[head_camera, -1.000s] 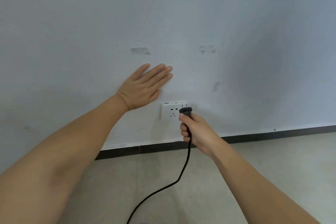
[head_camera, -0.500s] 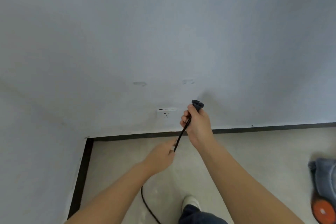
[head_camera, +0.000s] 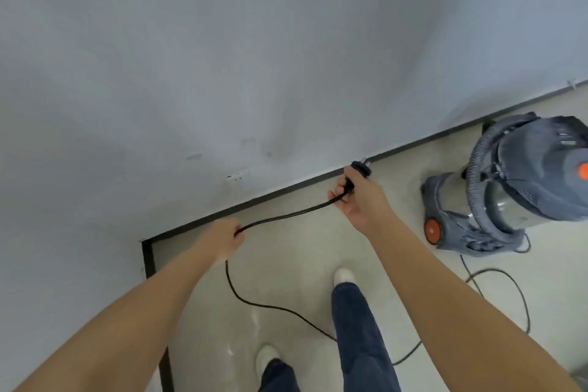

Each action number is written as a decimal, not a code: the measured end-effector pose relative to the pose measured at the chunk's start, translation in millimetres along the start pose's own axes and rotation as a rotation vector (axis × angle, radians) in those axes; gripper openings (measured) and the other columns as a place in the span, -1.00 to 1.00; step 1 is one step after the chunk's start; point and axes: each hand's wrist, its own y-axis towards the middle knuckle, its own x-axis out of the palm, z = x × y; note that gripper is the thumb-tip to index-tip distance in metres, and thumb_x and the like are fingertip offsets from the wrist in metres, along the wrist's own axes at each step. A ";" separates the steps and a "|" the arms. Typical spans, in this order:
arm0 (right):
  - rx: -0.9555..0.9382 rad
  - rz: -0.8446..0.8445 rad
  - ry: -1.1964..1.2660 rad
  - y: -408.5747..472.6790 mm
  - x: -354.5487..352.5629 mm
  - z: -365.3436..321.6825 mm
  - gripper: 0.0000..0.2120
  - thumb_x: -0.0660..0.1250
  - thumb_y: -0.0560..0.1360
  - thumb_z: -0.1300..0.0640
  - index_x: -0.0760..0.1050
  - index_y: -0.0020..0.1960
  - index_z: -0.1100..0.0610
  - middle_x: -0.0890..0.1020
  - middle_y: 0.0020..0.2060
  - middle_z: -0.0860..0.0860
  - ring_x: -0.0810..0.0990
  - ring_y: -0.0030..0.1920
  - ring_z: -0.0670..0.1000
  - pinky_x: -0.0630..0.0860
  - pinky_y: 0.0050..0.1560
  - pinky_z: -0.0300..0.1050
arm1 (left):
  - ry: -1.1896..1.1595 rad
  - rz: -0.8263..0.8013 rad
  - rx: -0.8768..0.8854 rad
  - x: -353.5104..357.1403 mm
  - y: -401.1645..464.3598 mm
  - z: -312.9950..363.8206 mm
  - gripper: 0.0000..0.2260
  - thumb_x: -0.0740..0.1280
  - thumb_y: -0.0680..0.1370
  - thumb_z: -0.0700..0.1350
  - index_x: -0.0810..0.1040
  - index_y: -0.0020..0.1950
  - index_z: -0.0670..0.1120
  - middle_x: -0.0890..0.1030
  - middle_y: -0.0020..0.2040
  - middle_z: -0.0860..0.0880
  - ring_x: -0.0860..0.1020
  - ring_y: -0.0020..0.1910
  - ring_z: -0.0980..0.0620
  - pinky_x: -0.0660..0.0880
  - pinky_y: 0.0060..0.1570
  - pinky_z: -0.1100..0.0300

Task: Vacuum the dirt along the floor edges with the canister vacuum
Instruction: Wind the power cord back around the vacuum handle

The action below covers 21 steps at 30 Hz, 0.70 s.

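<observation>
Canister vacuum stands on the floor at three o'clock, beside the baseboard. Its black cord stretches between both hands: right hand curled round the plug end, left hand pinching it lower. Wall socket at eleven o'clock of the plug.

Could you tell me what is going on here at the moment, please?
A person stands in a room corner holding the vacuum's black power cord with both hands. The right hand grips it just behind the plug, which is not in the wall socket. The left hand grips the cord further along, and the stretch between the hands hangs in a shallow curve. The rest trails over the floor toward the grey canister vacuum, which stands to the right near the wall.
</observation>
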 end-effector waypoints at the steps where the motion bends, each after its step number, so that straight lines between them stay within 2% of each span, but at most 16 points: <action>1: -0.003 0.013 -0.016 -9.0 -10.4 -5.1 -0.89 0.25 0.62 0.22 0.38 -0.09 0.15 0.39 -0.46 0.00 0.34 -0.55 -0.07 0.47 -0.36 -0.14 | 0.035 -0.002 -0.015 0.3 -4.1 6.3 -0.80 0.21 0.61 -0.09 0.54 0.00 -0.20 0.60 -0.08 -0.13 0.55 -0.11 -0.11 0.45 -0.12 0.09; 4: -0.050 0.020 -0.153 -35.7 -38.3 -27.4 -0.78 0.25 0.61 0.20 0.32 -0.19 0.11 0.25 -0.51 -0.04 0.19 -0.55 -0.09 0.29 -0.48 -0.21 | 0.074 0.054 -0.077 -3.3 -11.6 30.9 -0.83 0.25 0.59 -0.07 0.48 -0.06 -0.17 0.57 -0.12 -0.13 0.54 -0.13 -0.12 0.42 -0.16 0.09; 7: -0.153 0.015 -0.324 -58.3 -80.8 -64.1 -0.73 0.26 0.61 0.19 0.28 -0.23 0.10 0.20 -0.52 -0.07 0.14 -0.54 -0.10 0.20 -0.53 -0.24 | -0.067 0.157 -0.080 -11.6 -13.4 70.6 -0.88 0.27 0.57 -0.17 0.43 -0.15 -0.16 0.52 -0.22 -0.12 0.50 -0.17 -0.16 0.37 -0.21 0.08; 9: -0.209 0.072 -0.419 -69.6 -125.2 -91.9 -0.78 0.25 0.60 0.22 0.34 -0.21 0.14 0.23 -0.56 -0.08 0.15 -0.57 -0.11 0.17 -0.58 -0.27 | -0.159 0.218 -0.063 -15.6 -12.8 105.4 -0.82 0.25 0.53 -0.28 0.37 -0.25 -0.12 0.45 -0.32 -0.08 0.45 -0.24 -0.14 0.34 -0.26 0.07; 12: -0.249 0.246 -0.511 -87.6 -215.2 -127.7 -0.83 0.25 0.61 0.18 0.46 -0.15 0.17 0.29 -0.59 -0.10 0.22 -0.62 -0.15 0.19 -0.62 -0.29 | -0.203 0.310 -0.067 -16.2 -11.9 163.1 -0.89 0.19 0.53 -0.31 0.44 -0.17 -0.17 0.47 -0.33 -0.09 0.47 -0.26 -0.16 0.39 -0.26 0.09; 15: -0.280 0.533 -0.779 -118.2 -326.1 -155.8 -0.82 0.30 0.58 0.13 0.51 -0.17 0.18 0.42 -0.49 -0.02 0.41 -0.52 -0.07 0.37 -0.45 -0.21 | -0.254 0.392 -0.123 -8.8 -13.3 213.4 -0.89 0.14 0.57 -0.24 0.46 -0.07 -0.15 0.53 -0.24 -0.15 0.51 -0.23 -0.19 0.45 -0.24 0.07; 17: -0.257 0.714 -1.038 -144.8 -405.0 -167.9 -0.72 0.32 0.57 0.09 0.45 -0.24 0.23 0.45 -0.44 0.08 0.49 -0.35 0.11 0.35 -0.25 -0.10 | -0.279 0.419 -0.155 -2.0 -17.8 247.5 -0.85 0.17 0.62 -0.11 0.46 -0.02 -0.16 0.54 -0.20 -0.15 0.52 -0.20 -0.19 0.43 -0.23 0.07; 19: -0.243 0.814 -1.201 -170.4 -472.9 -176.9 -0.67 0.30 0.59 0.09 0.44 -0.25 0.29 0.44 -0.44 0.11 0.53 -0.23 0.21 0.29 -0.20 -0.05 | -0.237 0.348 -0.180 6.2 -25.2 291.6 -0.67 0.16 0.64 0.06 0.51 -0.04 -0.20 0.57 -0.21 -0.17 0.54 -0.22 -0.18 0.42 -0.24 0.08; 21: -0.230 0.846 -1.239 -185.7 -514.1 -186.1 -0.63 0.29 0.60 0.06 0.45 -0.28 0.30 0.44 -0.48 0.08 0.52 -0.26 0.19 0.28 -0.22 -0.04 | -0.239 0.196 -0.147 19.5 -33.4 350.0 -0.59 0.15 0.64 0.10 0.54 -0.09 -0.22 0.56 -0.25 -0.17 0.52 -0.36 -0.14 0.40 -0.33 0.14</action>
